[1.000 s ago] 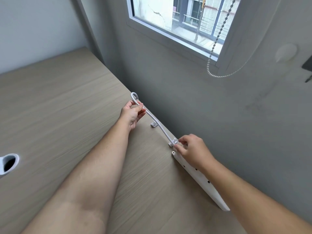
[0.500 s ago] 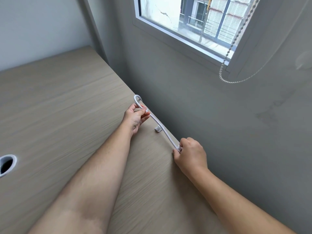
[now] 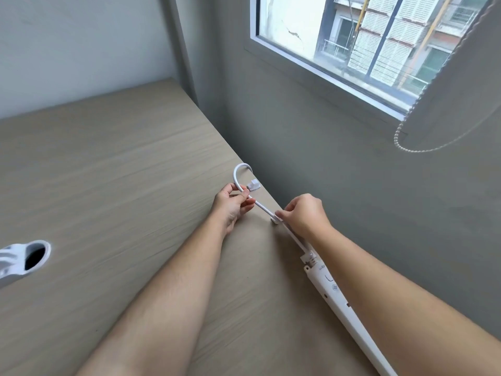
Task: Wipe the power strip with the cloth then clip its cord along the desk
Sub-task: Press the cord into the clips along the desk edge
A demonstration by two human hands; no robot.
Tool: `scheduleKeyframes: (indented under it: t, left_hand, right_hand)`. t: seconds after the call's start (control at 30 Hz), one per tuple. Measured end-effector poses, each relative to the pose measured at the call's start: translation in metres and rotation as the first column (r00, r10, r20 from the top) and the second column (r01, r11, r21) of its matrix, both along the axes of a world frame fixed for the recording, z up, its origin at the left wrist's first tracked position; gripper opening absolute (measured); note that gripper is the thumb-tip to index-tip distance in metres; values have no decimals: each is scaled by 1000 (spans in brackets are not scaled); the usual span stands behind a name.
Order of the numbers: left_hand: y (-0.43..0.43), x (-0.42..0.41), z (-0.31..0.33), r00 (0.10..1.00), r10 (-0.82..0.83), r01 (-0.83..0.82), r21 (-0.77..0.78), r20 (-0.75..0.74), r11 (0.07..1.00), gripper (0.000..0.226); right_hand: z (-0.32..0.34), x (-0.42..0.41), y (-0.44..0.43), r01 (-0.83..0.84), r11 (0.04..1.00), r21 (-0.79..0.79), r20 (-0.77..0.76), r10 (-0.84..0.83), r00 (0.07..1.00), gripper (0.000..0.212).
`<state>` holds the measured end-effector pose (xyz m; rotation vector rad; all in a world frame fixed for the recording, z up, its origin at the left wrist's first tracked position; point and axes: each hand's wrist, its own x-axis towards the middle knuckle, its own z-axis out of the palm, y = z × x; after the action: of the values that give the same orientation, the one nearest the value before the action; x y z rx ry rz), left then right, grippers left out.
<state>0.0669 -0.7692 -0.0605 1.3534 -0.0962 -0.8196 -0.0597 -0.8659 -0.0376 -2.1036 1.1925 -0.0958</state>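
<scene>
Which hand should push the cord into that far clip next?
Probably the left hand. It pinches the cord right beside the far clip, near the desk edge. The right hand is busy at the nearer clip, closer to the power strip.

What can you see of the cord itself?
The cord is thin, white and smooth, plastic-looking. It leaves the end of the power strip and runs along the desk edge by the wall, then curls in a loop and drops behind the desk. The right hand presses it at the near clip; the left hand pinches it further along, lifted slightly off the desk. It passes beside the far clip, not seated in it.
</scene>
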Motion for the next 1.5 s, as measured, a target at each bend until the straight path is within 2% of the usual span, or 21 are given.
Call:
scheduleKeyframes:
  t: [0.23, 0.5, 0.7, 0.77, 0.87, 0.97, 1.07, 1.3, 1.5]
  left_hand:
    - [-4, 4, -7, 1000, -14, 15, -25, 27, 1000, 21]
    - [-20, 8, -14, 996, -53, 54, -16, 73, 998, 18]
    - [-34, 12, -18, 976, -72, 66, 36, 206, 997, 22]
    - [-38, 18, -18, 983, -58, 51, 44, 172, 998, 24]
    - [-44, 33, -17, 1000, 11, -12, 11, 19, 1000, 26]
    - [-49, 47, -13, 992, 80, -84, -36, -96, 996, 28]
    - [-53, 59, -11, 988, 93, -99, -49, -124, 994, 26]
    - [-49, 81, -20, 991, -54, 39, 116, 124, 992, 29]
    - [-54, 85, -25, 983, -68, 46, 134, 172, 990, 25]
  right_hand:
    - [0, 11, 2, -124, 989, -83, -77, 118, 990, 21]
    - [-6, 4, -13, -160, 987, -10, 37, 161, 986, 19]
    - [-12, 2, -22, -187, 982, 40, 79, 183, 980, 24]
    - [-15, 4, -26, -195, 979, 64, 85, 189, 978, 29]
    - [-18, 18, -34, -114, 989, 98, 167, 97, 981, 35]
    - [-17, 45, -36, -98, 994, 43, 186, 88, 979, 30]
    - [-13, 74, -34, -121, 991, 52, 166, 111, 980, 25]
    - [-18, 104, -36, -104, 995, -6, 122, 104, 987, 32]
    - [-14, 107, -35, -228, 967, -113, 53, 235, 971, 24]
